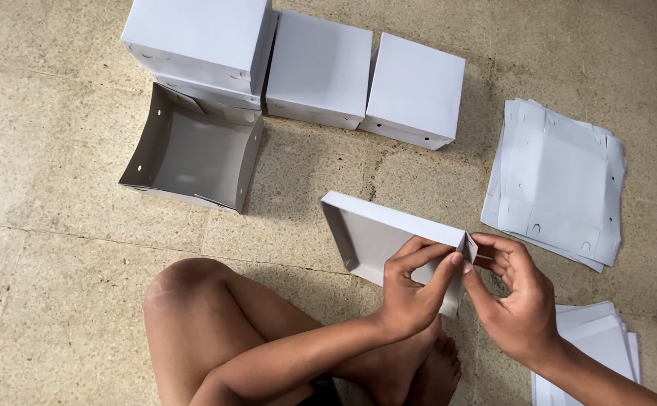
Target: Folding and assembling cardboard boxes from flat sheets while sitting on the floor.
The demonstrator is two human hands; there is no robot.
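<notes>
Left hand (411,289): fingers curled, thumb and forefinger pinched on the near right corner of the half-folded white box tray (373,237).
Right hand (513,297): fingers bent, tips nipping the same corner flap from the other side.
Box tray: on the floor (58,248) just ahead of the crossed legs.
Nearby: flat card blanks (558,180) to the right; finished boxes (321,68) and an open grey tray (193,150) beyond.

Bare arms, bare legs, bare feet; no sleeves.

The box tray (366,233) looks like smooth matt white cardboard; the floor (58,248) seems rough speckled stone.
</notes>
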